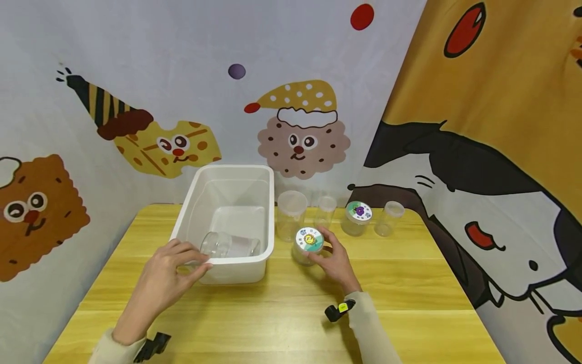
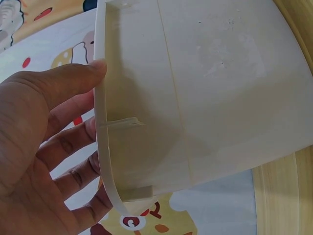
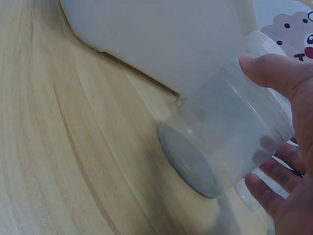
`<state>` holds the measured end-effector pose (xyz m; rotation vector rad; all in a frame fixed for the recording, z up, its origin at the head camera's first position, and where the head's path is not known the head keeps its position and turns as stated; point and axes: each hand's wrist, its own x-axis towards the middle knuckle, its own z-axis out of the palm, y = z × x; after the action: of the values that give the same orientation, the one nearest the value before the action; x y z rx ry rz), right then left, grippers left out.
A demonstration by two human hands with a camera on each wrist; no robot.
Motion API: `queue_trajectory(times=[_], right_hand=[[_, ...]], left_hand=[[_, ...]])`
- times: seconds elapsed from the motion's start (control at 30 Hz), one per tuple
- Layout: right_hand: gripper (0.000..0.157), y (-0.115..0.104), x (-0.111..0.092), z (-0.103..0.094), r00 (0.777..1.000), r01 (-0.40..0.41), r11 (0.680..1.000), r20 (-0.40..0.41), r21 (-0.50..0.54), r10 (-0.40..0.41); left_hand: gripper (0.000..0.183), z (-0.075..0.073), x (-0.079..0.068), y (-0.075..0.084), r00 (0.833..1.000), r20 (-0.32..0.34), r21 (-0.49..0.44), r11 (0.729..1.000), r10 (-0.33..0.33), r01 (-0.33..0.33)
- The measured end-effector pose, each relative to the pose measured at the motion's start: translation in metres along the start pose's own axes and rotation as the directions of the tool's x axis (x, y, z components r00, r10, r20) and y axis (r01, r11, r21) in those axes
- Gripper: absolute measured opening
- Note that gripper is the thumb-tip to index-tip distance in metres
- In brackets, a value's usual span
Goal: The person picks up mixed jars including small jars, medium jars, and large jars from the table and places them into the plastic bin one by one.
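Observation:
My left hand [image 1: 165, 275] holds the near rim of a white plastic bin [image 1: 269, 217], thumb on the outer side and fingers over the edge; the left wrist view shows this rim pinched close up. Inside the bin a clear jar [image 1: 232, 245] lies on its side at the near end. To the right of the bin, my right hand [image 1: 335, 258] grips a clear plastic jar [image 3: 220, 127] whose lid [image 1: 309, 239] carries a yellow cartoon label. Thumb and fingers wrap the jar near its lid, and its base is close over the table.
Behind the held jar stand a wide clear jar [image 1: 291, 217] and a slim one [image 1: 325, 211]. Farther right are a jar with a purple-printed lid [image 1: 357, 217] and another slim clear jar [image 1: 390, 218]. A printed curtain [image 1: 295, 45] hangs behind the wooden table [image 1: 282, 323].

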<state>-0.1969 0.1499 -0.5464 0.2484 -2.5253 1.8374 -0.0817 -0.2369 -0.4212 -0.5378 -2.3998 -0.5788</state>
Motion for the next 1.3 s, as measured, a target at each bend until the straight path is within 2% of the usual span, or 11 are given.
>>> queue_trajectory(times=[0.27, 0.63, 1.3], right_hand=[[0.083, 0.005, 0.001, 0.002, 1.000, -0.025, 1.000, 0.007, -0.011, 0.025], [0.081, 0.006, -0.002, 0.004, 1.000, -0.024, 1.000, -0.009, 0.000, 0.024], [0.078, -0.008, -0.005, 0.001, 0.999, -0.011, 1.000, -0.030, 0.011, 0.011]], left_hand=[[0.020, 0.002, -0.001, -0.001, 1.000, 0.004, 0.000, 1.000, 0.000, 0.000], [0.019, 0.002, 0.000, 0.000, 1.000, 0.008, 0.003, 1.000, 0.003, -0.003], [0.021, 0.002, 0.001, 0.000, 1.000, -0.017, -0.015, 1.000, 0.015, -0.015]])
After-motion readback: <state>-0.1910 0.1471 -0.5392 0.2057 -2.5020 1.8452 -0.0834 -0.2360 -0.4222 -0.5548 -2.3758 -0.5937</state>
